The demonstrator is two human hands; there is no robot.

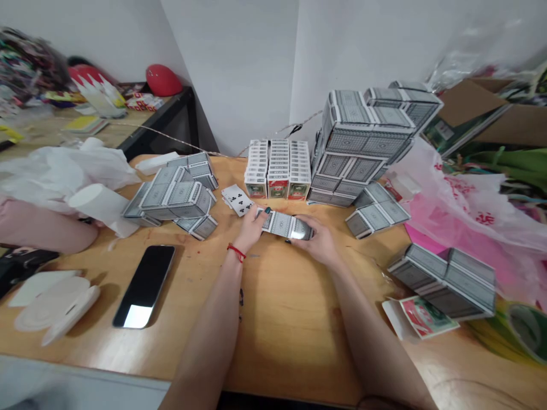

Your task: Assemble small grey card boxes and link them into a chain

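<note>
Both hands hold a row of grey-backed playing cards low over the middle of the table. My left hand is closed on its left end, thumb on top. At the right end, my right hand grips it, fingers partly hidden. Light glints off the right-hand part. Just beyond my left hand lie loose playing cards, face up and showing clubs. Behind them stand three stacks of boxed card decks, side by side. Whether the held cards are wrapped I cannot tell.
Grey-patterned packs rise in a tall stack at the back right. More packs sit at left, others at right beside an opened card box. A phone, a paper roll and yellow tape lie around.
</note>
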